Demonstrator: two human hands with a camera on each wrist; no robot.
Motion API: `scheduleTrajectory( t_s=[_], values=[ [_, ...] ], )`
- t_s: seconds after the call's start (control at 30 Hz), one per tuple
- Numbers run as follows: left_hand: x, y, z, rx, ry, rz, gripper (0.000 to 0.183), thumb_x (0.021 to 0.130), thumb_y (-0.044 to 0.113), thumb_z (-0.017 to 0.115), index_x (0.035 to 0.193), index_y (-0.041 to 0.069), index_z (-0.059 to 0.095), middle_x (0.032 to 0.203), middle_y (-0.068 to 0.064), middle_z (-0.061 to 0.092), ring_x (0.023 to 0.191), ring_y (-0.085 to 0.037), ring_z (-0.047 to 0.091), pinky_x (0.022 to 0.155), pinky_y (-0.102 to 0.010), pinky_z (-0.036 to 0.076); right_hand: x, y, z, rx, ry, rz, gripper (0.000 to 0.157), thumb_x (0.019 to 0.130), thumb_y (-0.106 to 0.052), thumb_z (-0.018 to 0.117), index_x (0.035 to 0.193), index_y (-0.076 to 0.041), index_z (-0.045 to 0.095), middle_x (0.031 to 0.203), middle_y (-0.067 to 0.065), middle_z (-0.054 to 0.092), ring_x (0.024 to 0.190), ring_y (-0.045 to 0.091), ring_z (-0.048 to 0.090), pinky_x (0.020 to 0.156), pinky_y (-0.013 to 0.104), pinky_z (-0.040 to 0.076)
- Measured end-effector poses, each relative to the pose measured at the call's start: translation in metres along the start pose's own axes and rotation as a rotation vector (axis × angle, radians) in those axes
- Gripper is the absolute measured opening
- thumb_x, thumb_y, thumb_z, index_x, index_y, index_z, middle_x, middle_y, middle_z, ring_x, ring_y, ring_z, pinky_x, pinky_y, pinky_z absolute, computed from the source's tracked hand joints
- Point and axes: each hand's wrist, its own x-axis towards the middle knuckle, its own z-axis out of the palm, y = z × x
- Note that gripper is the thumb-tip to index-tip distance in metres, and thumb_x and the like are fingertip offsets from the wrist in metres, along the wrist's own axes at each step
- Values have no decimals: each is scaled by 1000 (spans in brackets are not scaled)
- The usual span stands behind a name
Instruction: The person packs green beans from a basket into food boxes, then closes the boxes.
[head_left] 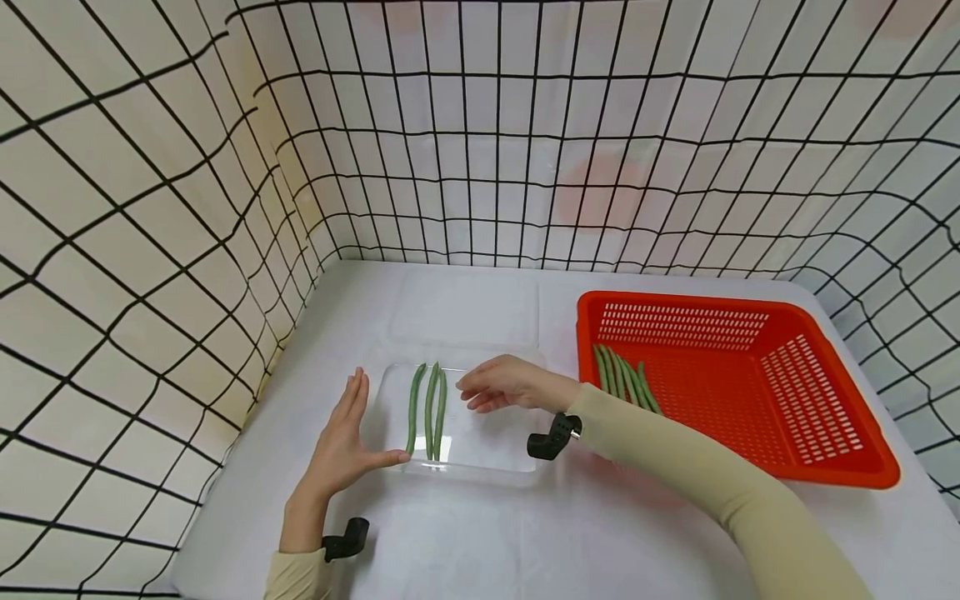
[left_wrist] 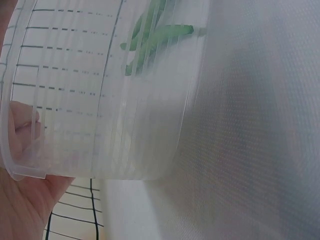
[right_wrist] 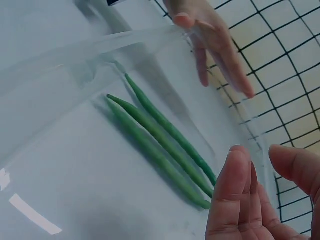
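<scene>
Three green beans (head_left: 428, 412) lie side by side in the left part of a clear plastic container (head_left: 487, 475). My left hand (head_left: 340, 442) is at the container's left side, fingers straight, the thumb at the near-left corner of the rim; the left wrist view shows that hand (left_wrist: 30, 205) behind the clear wall (left_wrist: 100, 135). Over the container, just right of the beans, hovers my right hand (head_left: 510, 383). In the right wrist view its thumb (right_wrist: 295, 165) and fingers (right_wrist: 230, 200) stand apart with nothing between them, near the beans' ends (right_wrist: 160, 150).
A red slotted basket (head_left: 712, 304) stands on the right, with several green beans (head_left: 618, 375) along its left side. Behind the container lies a flat clear panel (head_left: 465, 308), perhaps a lid. Black wire netting (head_left: 487, 133) surrounds the white-covered table (head_left: 450, 533).
</scene>
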Motion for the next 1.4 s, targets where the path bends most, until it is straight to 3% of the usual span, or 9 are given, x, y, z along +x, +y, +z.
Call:
scheduleTrajectory(
  t_s=[0.23,0.47,0.67,0.93,1.17,1.4],
  values=[
    [1,0,0,3,-5,4,134,56,58,84,153,13,5,159,-4,2,142,-31,5,104,-61,20,-23,-15,-29,-21,38,-58,33,90,-19,66,114,4,62,101,16,66,83,22,66,77,34,53],
    [0,1,1,2,0,1,134,56,58,85,153,13,5,159,-4,2,142,-31,6,103,-62,21,-55,-25,-89,-30,136,-119,42,90,-25,67,119,5,58,107,19,63,87,24,65,79,34,53],
    [0,2,2,0,4,3,134,55,58,85,153,12,6,158,-6,3,142,-32,6,102,-63,21,-77,-6,-150,-112,218,-119,43,90,-28,67,113,8,60,93,13,67,81,23,65,75,33,54],
    [0,1,2,4,0,-2,134,56,59,84,154,16,3,159,-6,3,142,-31,5,102,-64,21,-96,36,-213,-227,287,-40,47,92,-27,64,116,13,58,96,17,68,79,22,66,78,38,53],
    [-1,-1,3,8,-2,3,133,57,59,83,154,16,3,159,-5,2,142,-34,7,102,-64,21,-108,63,-240,-380,339,33,41,91,-26,66,105,12,65,92,13,69,77,23,65,75,37,54],
    [-1,-1,2,10,4,3,133,56,59,84,154,16,3,159,-6,3,141,-36,8,101,-65,22,-111,85,-239,-515,357,61,34,89,-26,68,92,7,71,90,14,69,77,25,66,70,37,54]
  ],
)
